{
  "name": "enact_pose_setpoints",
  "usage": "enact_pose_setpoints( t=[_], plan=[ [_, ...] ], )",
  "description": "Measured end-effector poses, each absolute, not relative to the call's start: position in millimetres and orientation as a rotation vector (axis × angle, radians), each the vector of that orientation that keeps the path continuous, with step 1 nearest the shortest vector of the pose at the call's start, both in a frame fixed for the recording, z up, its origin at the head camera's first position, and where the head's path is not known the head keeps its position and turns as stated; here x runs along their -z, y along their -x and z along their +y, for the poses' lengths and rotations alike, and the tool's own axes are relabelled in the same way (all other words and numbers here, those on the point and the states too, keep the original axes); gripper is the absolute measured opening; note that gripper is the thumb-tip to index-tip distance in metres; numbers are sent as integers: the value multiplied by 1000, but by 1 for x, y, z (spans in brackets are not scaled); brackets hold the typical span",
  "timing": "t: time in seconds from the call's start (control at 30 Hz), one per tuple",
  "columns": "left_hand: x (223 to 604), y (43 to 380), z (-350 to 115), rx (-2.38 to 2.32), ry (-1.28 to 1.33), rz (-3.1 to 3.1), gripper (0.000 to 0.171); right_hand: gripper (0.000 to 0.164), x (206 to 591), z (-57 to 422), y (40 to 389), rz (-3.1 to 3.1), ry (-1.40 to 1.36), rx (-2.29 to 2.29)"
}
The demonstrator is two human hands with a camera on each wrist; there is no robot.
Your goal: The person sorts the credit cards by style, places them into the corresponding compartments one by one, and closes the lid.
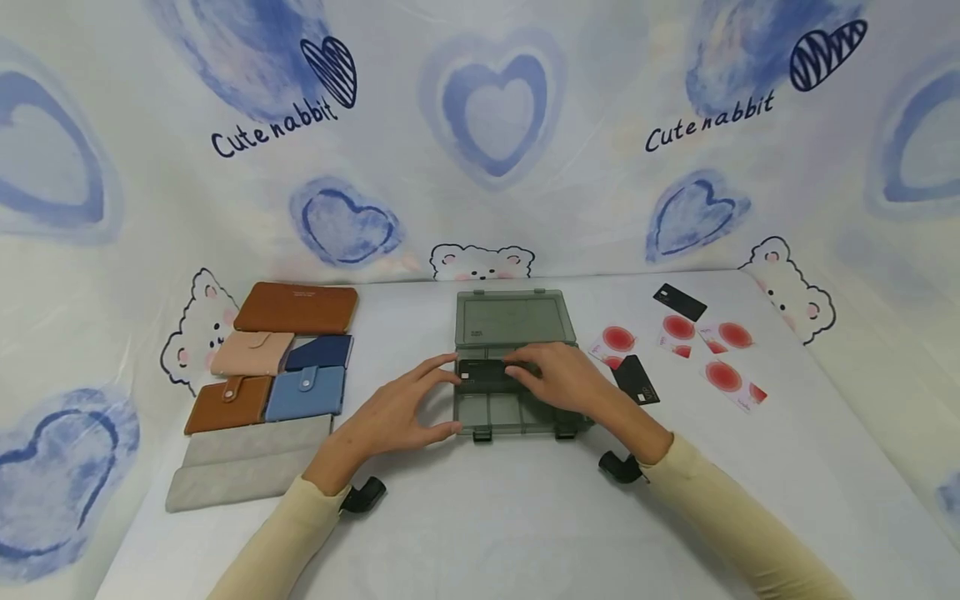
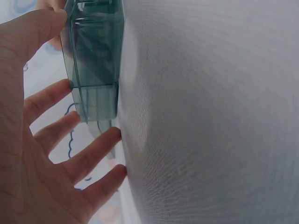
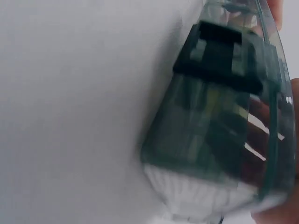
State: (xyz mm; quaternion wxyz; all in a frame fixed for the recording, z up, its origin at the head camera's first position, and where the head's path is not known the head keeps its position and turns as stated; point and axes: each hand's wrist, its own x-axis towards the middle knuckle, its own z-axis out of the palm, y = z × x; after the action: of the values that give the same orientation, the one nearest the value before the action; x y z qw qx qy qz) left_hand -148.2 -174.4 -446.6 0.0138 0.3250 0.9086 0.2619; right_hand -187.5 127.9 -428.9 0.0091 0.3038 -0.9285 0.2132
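Note:
A see-through green divided plastic box [image 1: 513,321] stands in the middle of the table, its lid laid back. Over its compartments lies a black card [image 1: 482,373] with a chip at its left end. My right hand [image 1: 566,375] pinches that card near its right end. On the other side my left hand [image 1: 395,410] is spread, fingertips at the box's left edge and the card's left end. In the left wrist view its thumb [image 2: 35,35] rests at the rim. A black latch [image 3: 219,56] and the box's side fill much of the right wrist view, which is blurred.
To the left lie a long brown wallet [image 1: 296,308], a pink one [image 1: 251,353], a navy one [image 1: 318,352], a small brown one [image 1: 227,403], a light blue one [image 1: 306,394] and a grey folded case [image 1: 251,458]. Rightward are black cards [image 1: 679,302] and several red-and-white cards [image 1: 724,377].

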Motion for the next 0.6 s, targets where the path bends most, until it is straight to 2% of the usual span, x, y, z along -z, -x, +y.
enact_pose_setpoints(
  t=[0.17, 0.33, 0.6],
  plan=[
    [448, 148, -176, -822, -1009, 2830, 62, 30, 419, 149, 195, -2819, -947, -817],
    [449, 148, -177, -818, -1009, 2828, 63, 31, 406, 193, 216, -2681, -884, -866],
    [448, 147, -176, -810, -1011, 2836, 62, 35, 414, 296, 260, -2765, -446, -896]
  ],
)
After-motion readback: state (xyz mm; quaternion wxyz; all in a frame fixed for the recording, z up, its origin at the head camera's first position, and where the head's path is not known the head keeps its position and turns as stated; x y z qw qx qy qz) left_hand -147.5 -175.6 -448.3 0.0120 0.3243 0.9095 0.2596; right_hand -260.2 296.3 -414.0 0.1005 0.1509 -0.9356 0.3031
